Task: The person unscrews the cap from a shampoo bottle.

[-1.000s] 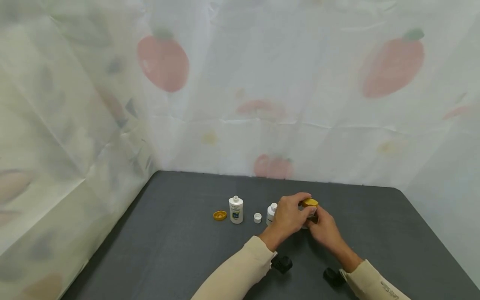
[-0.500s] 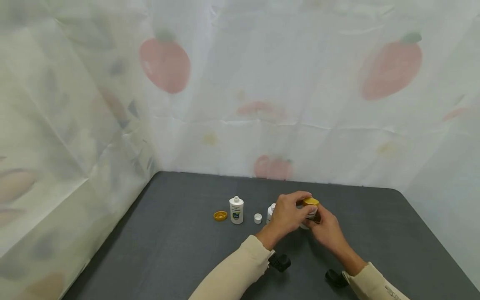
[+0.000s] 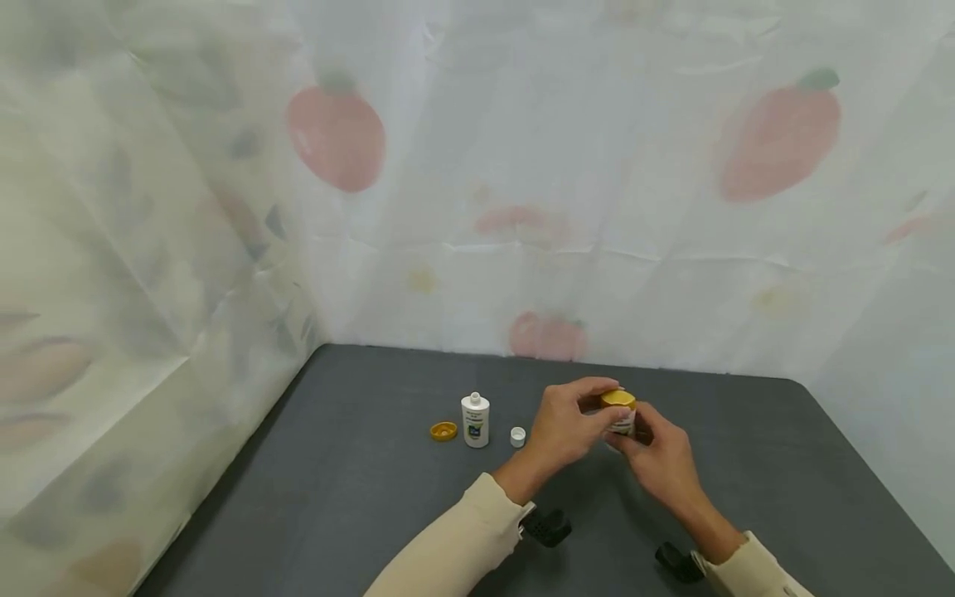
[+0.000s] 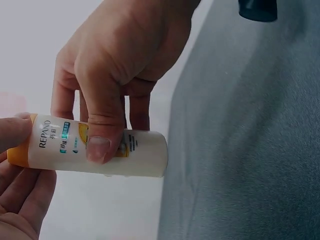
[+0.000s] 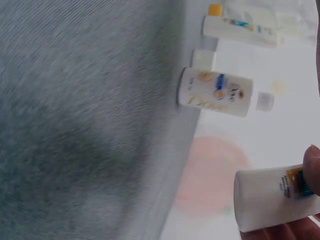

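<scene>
A small white bottle (image 3: pixel 621 421) with a yellow cap (image 3: pixel 618 399) is held above the dark table (image 3: pixel 358 497) between both hands. My left hand (image 3: pixel 570 423) pinches the cap end; in the left wrist view its thumb lies on the yellow cap (image 4: pixel 20 159). My right hand (image 3: pixel 660 460) grips the bottle's body (image 4: pixel 145 155) with thumb and fingers curled round it. In the right wrist view the bottle's white base (image 5: pixel 265 202) shows at the lower right.
On the table to the left stand an uncapped white bottle (image 3: pixel 475 420), a loose yellow cap (image 3: pixel 443 431) and a small white cap (image 3: pixel 518 436). A short white bottle (image 5: pixel 215 92) stands near them in the right wrist view. Printed curtains close in the back and left.
Both hands with the bottle have shifted slightly right and up. The left hand now hides the short white bottle that showed beside it before.
</scene>
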Available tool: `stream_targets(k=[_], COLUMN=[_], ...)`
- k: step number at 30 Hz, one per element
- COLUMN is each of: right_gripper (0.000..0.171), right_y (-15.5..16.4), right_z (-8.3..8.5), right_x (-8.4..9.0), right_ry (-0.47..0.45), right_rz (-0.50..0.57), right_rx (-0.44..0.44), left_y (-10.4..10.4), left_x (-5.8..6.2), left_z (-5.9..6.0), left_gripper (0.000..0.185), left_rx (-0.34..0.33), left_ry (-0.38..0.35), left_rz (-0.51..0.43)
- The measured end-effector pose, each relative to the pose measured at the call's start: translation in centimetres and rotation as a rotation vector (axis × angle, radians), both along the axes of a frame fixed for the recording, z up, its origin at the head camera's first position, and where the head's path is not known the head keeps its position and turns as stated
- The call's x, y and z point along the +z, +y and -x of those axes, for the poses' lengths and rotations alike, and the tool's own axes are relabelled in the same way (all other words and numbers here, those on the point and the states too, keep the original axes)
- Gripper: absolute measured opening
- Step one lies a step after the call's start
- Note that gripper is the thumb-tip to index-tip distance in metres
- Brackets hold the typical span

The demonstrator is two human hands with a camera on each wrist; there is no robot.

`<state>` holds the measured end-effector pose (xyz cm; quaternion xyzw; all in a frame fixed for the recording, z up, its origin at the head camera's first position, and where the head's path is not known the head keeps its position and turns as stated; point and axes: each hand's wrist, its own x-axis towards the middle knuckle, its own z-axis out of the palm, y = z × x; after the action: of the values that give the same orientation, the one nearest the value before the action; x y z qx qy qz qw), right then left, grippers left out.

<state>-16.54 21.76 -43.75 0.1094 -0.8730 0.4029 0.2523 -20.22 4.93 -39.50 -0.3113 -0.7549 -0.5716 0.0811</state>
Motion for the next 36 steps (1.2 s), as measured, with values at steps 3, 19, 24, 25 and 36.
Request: stream_targets(k=[3, 19, 24, 25, 36], right_gripper=[0.043, 0.053, 0.051, 0.051, 0.046], right_y=[-0.2, -2.9, -3.7, -3.9, -5.1], right_z=[-0.4, -1.9, -2.1, -2.2, -2.0], right_x=[0.5, 3.5, 4.0, 4.0, 4.2], right_ry=[0.082, 0.305, 0.33, 0.336, 0.434], right_rz=[0.015, 0.022, -0.007, -0.016, -0.071], right_rx=[0.027, 0.103, 0.093, 0.086, 0.004], left_y=[-0.6, -4.9, -5.6, -5.7, -6.0], left_x=[0.7, 4.6, 5.1, 5.2, 5.7], left_z=[-0.6, -2.7, -3.4, -3.5, -4.2], left_gripper=[0.032, 0.029, 0.027, 0.027, 0.026], left_rx=[-0.023, 0.042, 0.122, 0.131, 0.193], left_ry=[-0.019, 0.055, 0.083, 0.088, 0.09], left_rz=[-0.055, -0.07, 0.012, 0.023, 0.027])
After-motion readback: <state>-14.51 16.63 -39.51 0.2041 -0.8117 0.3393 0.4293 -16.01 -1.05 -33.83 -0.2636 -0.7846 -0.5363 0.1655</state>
